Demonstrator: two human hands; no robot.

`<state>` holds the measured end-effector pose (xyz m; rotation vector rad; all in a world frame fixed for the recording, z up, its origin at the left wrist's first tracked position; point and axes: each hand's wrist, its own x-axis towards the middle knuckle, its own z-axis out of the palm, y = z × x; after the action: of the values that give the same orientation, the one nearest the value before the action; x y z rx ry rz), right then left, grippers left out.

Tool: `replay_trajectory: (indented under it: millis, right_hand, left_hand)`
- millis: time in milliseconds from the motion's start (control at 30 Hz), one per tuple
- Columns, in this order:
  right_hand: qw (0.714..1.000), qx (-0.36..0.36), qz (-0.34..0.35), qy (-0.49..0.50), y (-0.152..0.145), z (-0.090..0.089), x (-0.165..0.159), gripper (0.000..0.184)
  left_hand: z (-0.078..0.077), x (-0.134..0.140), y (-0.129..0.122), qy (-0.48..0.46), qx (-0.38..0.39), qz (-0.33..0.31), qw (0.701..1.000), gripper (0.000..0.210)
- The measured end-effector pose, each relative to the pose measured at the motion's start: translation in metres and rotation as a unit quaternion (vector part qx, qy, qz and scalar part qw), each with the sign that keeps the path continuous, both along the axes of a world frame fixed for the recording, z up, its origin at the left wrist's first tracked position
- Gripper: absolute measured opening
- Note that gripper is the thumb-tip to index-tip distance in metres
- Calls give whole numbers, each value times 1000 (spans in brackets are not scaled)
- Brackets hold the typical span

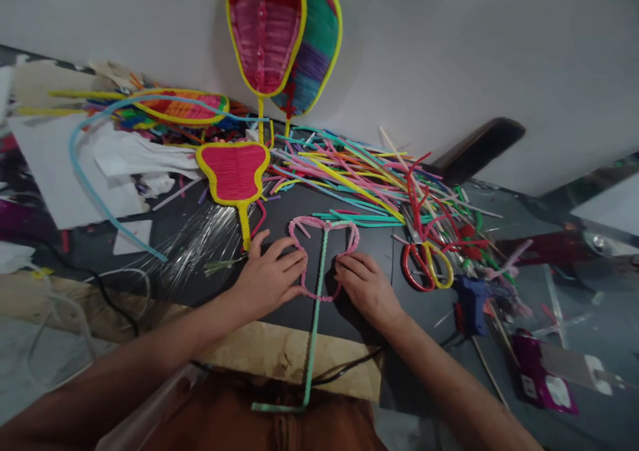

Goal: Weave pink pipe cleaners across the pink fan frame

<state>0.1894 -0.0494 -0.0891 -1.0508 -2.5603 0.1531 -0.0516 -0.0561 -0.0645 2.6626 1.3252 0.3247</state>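
Observation:
A pink twisted pipe-cleaner outline [295, 222] lies low over the dark tabletop, wide at the top and narrower below. Down its middle runs a light green twisted pipe-cleaner stem [314, 331], extending past the table's front edge and bent sideways at its end. My left hand [267, 275] pinches the outline's left side, thumb low and some fingers raised. On the opposite side, my right hand [367, 288] has its fingers closed on the outline's edge; its thumb is mostly hidden.
Red-and-yellow-handled scissors [419, 265] lie right of my right hand, near a blue clip-like tool [472, 304]. Loose pipe cleaners [344, 165] are heaped behind. A finished pink fan shape with yellow edging [234, 171] lies at left. A purple glue-gun-like tool [539, 371] rests at right.

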Motion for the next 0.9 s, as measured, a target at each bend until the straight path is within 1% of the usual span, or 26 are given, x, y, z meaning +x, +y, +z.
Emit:
replay_trajectory:
  millis: [133, 233, 300, 367, 467, 533, 633, 700, 800, 900]
  right_hand:
    - [1000, 0, 13, -14, 3, 2, 0, 19]
    - [1000, 5, 17, -13, 4, 1, 0, 19]
    - [1000, 7, 19, -5, 2, -1, 0, 20]
    - [1000, 7, 12, -2, -1, -5, 1, 22]
    - [1000, -3, 13, -13, -6, -8, 4, 28]
    - [1000, -12, 19, -22, -7, -8, 6, 30]
    - [999, -26, -7, -21, -5, -4, 8, 29]
    - [999, -33, -11, -11, -2, 1, 10, 26]
    - [999, -42, 32, -2, 3, 6, 13, 23]
    - [997, -47, 60, -2, 5, 8, 17, 26]
  left_hand:
    - [2, -3, 13, 2, -11, -45, 999, 33]
    - [-2, -3, 20, -10, -10, -83, 996, 27]
    - [-4, 0, 19, -5, -1, -94, 996, 22]
    - [-4, 4, 14, 21, 12, -88, 996, 23]
    - [0, 14, 3, 69, 30, -78, 994, 42]
    - [4, 20, -4, 98, 37, -73, 992, 49]
    - [10, 30, -8, 135, 31, -59, 989, 48]
    - [15, 37, -6, 160, 21, -52, 985, 48]
    - [22, 50, -2, 210, -4, -43, 977, 52]
    - [29, 62, 3, 246, -38, -26, 968, 53]
